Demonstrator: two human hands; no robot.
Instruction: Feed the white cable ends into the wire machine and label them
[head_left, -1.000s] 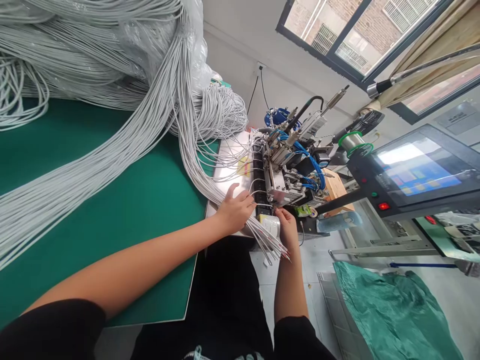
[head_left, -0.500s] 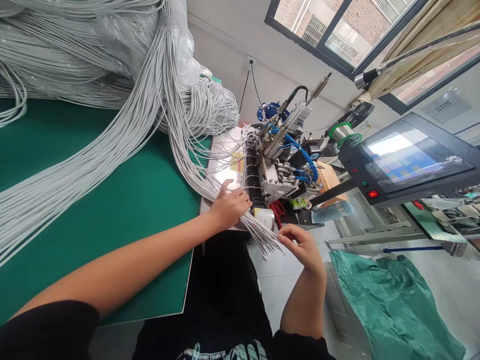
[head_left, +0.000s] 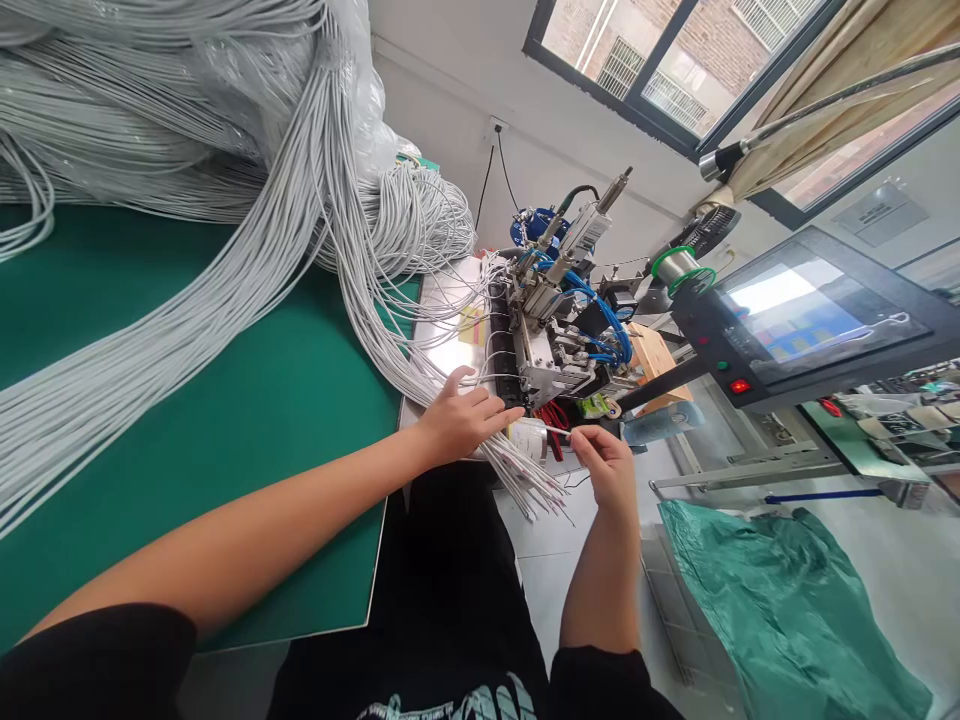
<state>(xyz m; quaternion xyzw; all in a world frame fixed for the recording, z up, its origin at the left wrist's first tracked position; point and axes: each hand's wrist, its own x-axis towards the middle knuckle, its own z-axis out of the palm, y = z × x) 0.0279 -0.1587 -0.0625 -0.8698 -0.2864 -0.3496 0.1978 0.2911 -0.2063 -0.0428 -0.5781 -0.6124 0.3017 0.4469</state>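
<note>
Now the right hand point(head_left: 606, 465) has one white cable point(head_left: 555, 431) to itself, finger and thumb pinched on its end. Half a second ago those fingers were down at the tips of the cable bundle point(head_left: 517, 465); they have since moved up, and the single strand is drawn straight, apart from the fanned ends below. I take that to mean it is singled out and under control.

Nearer the table edge, the left hand point(head_left: 457, 425) stays draped over the bundle, thumb raised, and a finger now reaches further towards the single cable. Whether it grips underneath, I can't tell.

The green tabletop point(head_left: 300, 440) carries the long run of cables leading back to a wrapped heap point(head_left: 150, 110). Just behind the pinched strand sits a pale roll point(head_left: 529, 437), crowding the gap along with something red point(head_left: 553, 418). Past it, other cables cross to the black rail point(head_left: 505, 345) of the machine point(head_left: 536, 360), leaving little clear room. Beyond stand a green-rimmed wire spool point(head_left: 679, 268), a lit screen point(head_left: 814, 310) and, furthest, the window point(head_left: 652, 95).
</note>
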